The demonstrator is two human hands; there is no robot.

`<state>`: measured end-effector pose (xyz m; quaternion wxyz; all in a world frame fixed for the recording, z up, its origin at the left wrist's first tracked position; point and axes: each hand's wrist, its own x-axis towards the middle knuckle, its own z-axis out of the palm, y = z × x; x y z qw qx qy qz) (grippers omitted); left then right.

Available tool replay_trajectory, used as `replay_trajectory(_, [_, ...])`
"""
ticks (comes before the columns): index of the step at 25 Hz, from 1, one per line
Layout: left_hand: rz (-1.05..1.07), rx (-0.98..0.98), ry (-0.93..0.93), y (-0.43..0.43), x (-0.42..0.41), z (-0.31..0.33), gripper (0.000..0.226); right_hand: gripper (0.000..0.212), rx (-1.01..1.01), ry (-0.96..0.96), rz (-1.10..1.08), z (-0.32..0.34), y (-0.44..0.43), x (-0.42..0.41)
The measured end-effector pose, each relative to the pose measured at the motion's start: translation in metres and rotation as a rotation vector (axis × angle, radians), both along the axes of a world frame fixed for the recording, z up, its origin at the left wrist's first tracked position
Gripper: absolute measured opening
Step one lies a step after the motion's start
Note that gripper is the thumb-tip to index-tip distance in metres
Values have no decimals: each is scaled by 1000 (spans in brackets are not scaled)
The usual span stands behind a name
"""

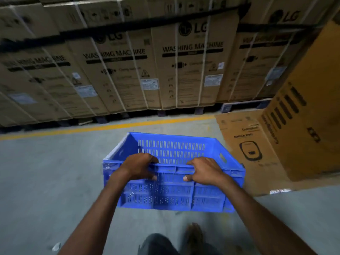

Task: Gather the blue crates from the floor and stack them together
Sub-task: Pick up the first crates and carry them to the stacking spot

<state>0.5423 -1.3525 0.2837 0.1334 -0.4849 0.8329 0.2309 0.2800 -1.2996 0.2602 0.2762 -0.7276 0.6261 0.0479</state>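
One blue slotted plastic crate is held up in front of me above the grey floor, its open top facing up and away. My left hand grips the near rim, fingers curled inside and thumb on the outer wall. My right hand grips the same rim a little to the right in the same way. The crate looks empty inside. No other blue crate is in view.
A row of strapped cardboard washing-machine boxes on pallets lines the far side behind a yellow floor line. More large cardboard boxes stand at the right, close to the crate. Open concrete floor lies to the left. My foot shows below.
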Motion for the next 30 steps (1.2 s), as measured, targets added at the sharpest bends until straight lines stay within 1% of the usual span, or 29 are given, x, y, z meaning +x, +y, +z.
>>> replay_trajectory(3, [64, 154, 4, -78, 3, -40, 65, 77, 81, 1, 10, -32, -76, 4])
replay_trajectory(5, [11, 171, -46, -120, 0, -83, 61, 74, 109, 30, 13, -67, -120, 8])
replay_trajectory(8, [-71, 133, -40, -172, -5, -167, 44, 54, 136, 46, 17, -134, -180, 9])
replay_trajectory(11, [-92, 64, -20, -213, -15, -241, 41, 37, 246, 61, 13, -203, -232, -4])
replay_trajectory(13, [-128, 12, -12, -246, -23, -294, 41, 30, 308, 47, -8, -253, -267, -15])
replay_trajectory(14, [-145, -33, 9, -263, -28, -319, 41, 28, 306, 40, -14, -280, -283, -20])
replay_trajectory(16, [-142, -136, 28, -299, -36, -370, 40, 27, 256, 30, -14, -335, -317, -24])
replay_trajectory(19, [-103, -218, -46, -347, -44, -465, 40, 31, 113, 68, 20, -429, -366, -27])
replay_trajectory(21, [-56, -248, -44, -372, -47, -531, 35, 37, 25, 104, 39, -491, -394, -26])
replay_trajectory(24, [34, -297, -11, -404, -59, -614, 26, 37, -62, 147, 65, -575, -428, -31])
replay_trajectory(27, [31, -321, -43, -422, -68, -678, 31, 33, -148, 163, 71, -635, -450, -41])
replay_trajectory(30, [57, -246, -17, -435, -68, -721, 33, 22, -151, 178, 81, -677, -454, -49])
